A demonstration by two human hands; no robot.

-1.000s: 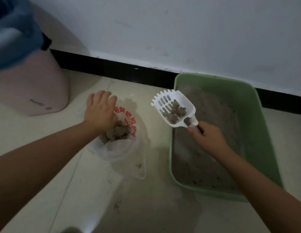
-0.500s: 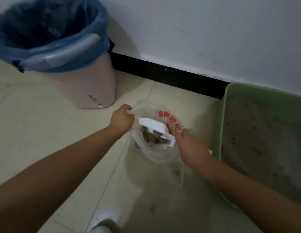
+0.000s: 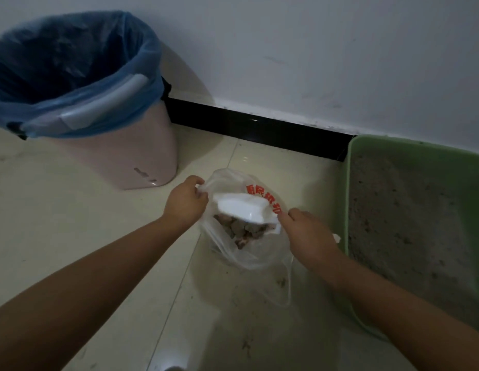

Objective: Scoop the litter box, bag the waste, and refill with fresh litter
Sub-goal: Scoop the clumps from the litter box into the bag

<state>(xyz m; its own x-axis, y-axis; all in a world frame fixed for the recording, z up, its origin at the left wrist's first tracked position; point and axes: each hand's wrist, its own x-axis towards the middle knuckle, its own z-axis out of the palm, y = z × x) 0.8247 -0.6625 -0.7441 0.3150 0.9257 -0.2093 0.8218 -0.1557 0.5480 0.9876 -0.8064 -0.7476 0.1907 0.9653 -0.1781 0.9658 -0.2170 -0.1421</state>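
white scoop tipped over clear bag; hands: left pinches rim, right grips handle.

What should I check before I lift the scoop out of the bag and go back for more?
1. Left hand grips the bag rim, mouth open: ok.
2. Scoop tipped over the bag mouth: ok.
3. Right hand holds the scoop handle: ok.
4. Scoop fully emptied: cannot tell, its underside faces the camera.
5. Clumps inside the bag: ok.
6. Litter box beside the bag: ok.
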